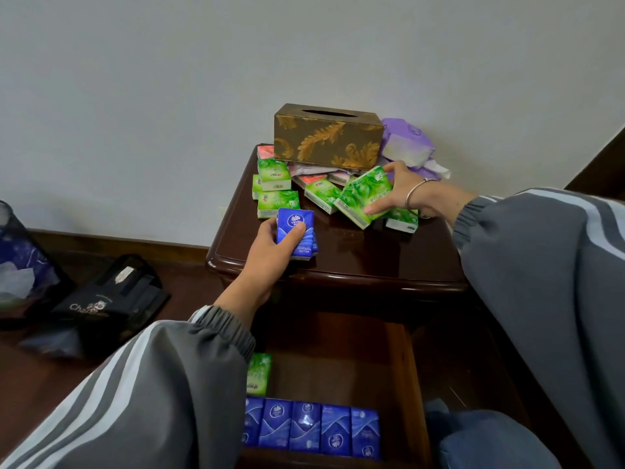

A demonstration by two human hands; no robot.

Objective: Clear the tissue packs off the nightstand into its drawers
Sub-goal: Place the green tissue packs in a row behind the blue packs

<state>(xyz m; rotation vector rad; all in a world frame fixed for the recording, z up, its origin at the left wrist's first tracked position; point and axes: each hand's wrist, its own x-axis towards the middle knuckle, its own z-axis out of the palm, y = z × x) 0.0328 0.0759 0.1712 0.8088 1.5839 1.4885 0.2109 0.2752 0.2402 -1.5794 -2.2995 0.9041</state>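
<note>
Tissue packs, blue (311, 429): lined up in a row at near end of open drawer (411, 384), single green pack (258, 374) behind. At nightstand (372, 252) front: left hand (267, 252) curled around held blue pack (296, 231). Farther back: right hand (406, 191) gripping two green packs (363, 196). Beyond: loose green packs (277, 184), brown tissue box (326, 137).

Dark nightstand (372, 255) under tissue packs (278, 203), tissue box (326, 137)
</note>
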